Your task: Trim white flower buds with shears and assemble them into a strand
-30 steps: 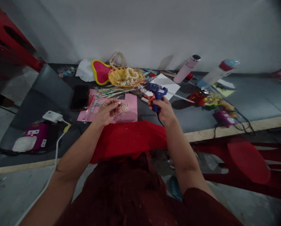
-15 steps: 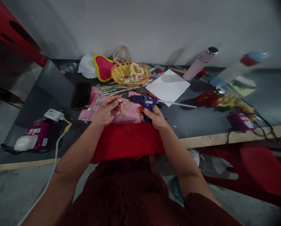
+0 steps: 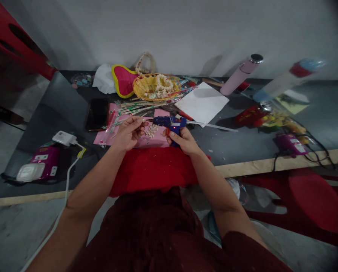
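Note:
My right hand (image 3: 186, 141) is wrapped round the grip of a blue glue gun (image 3: 172, 121), a finger at its red trigger. A long clear glue stick (image 3: 214, 125) juts from the gun's back end. Between thumb and fingertips my left hand (image 3: 127, 135) pinches a small pale shell-like piece (image 3: 143, 120). The gun's nozzle points left and is at or very near that piece; whether they touch I cannot tell. Below, a small heap of similar pale pieces (image 3: 151, 131) lies on pink paper (image 3: 153, 142).
Behind the hands are thin sticks (image 3: 135, 108), a yellow basket (image 3: 142, 87) holding pale strung pieces, and white paper (image 3: 204, 100). A phone (image 3: 97, 114) lies left. Rightward stand a pink flask (image 3: 239, 77) and red can (image 3: 249, 115). Purple power blocks (image 3: 48, 160) sit at both sides.
My right hand has moved the glue gun slightly left, bringing its nozzle up to the small piece in my left hand. My left hand has stayed nearly still.

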A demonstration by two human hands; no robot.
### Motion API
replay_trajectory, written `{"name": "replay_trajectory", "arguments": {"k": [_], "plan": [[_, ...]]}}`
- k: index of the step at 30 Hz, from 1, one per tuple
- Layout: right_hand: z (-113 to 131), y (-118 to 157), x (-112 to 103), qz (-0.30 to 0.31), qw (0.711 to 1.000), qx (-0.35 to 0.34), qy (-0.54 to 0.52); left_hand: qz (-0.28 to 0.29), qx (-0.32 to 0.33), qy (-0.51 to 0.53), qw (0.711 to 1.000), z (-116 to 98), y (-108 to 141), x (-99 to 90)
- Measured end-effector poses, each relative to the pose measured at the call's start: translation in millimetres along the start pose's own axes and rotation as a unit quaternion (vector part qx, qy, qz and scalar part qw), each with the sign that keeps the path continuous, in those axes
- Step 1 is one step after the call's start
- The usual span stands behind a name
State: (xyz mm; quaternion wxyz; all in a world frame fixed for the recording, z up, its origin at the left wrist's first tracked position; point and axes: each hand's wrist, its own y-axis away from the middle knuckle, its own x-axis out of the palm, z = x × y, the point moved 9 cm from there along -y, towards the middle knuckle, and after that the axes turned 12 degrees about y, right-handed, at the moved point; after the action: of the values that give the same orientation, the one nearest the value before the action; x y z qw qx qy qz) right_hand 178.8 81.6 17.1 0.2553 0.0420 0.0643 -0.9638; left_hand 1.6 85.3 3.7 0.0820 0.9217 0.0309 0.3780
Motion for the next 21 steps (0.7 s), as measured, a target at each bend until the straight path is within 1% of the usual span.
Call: {"name": "replay_trajectory", "arguments": {"k": [2, 4, 6, 9, 12, 13, 15, 19, 21], "plan": [[-0.9, -0.1, -1.4, -0.006, 1.000, -0.001, 0.011, -0.001, -0.002, -0.001, 1.000, 0.6, -0.4, -0.6], [-2.0, -1.0, -6.3, -0.027, 0.999, -0.006, 0.033, 0.002, -0.002, -0.003, 1.000, 1.1, -1.1, -0.7], [-2.7, -2.7, -15.6, -0.073, 0.996, -0.017, 0.054, 0.009, -0.002, -0.012, 1.000, 2.8, -1.2, 0.5], [-3.9, -4.4, -30.1, -0.157, 0.985, -0.030, 0.067, 0.018, -0.013, -0.031, 0.999, 10.3, 0.6, 4.4], [-2.9, -2.5, -35.3, -0.226, 0.969, -0.027, 0.094, 0.031, -0.034, -0.044, 0.998, 21.9, 4.9, 11.9], [-1.4, -1.6, -33.3, -0.237, 0.965, -0.024, 0.106, 0.034, -0.041, -0.050, 0.997, 25.7, 6.5, 14.4], [4.5, 0.1, -25.4, -0.243, 0.960, -0.030, 0.134, 0.038, -0.044, -0.059, 0.997, 30.6, 9.2, 18.3], [16.5, 0.8, -5.1, -0.217, 0.958, -0.058, 0.181, 0.050, -0.028, -0.066, 0.996, 32.7, 11.8, 23.3], [20.6, 1.6, -1.3, -0.218, 0.953, -0.074, 0.197, 0.051, -0.024, -0.073, 0.996, 33.1, 12.2, 23.7]]}}
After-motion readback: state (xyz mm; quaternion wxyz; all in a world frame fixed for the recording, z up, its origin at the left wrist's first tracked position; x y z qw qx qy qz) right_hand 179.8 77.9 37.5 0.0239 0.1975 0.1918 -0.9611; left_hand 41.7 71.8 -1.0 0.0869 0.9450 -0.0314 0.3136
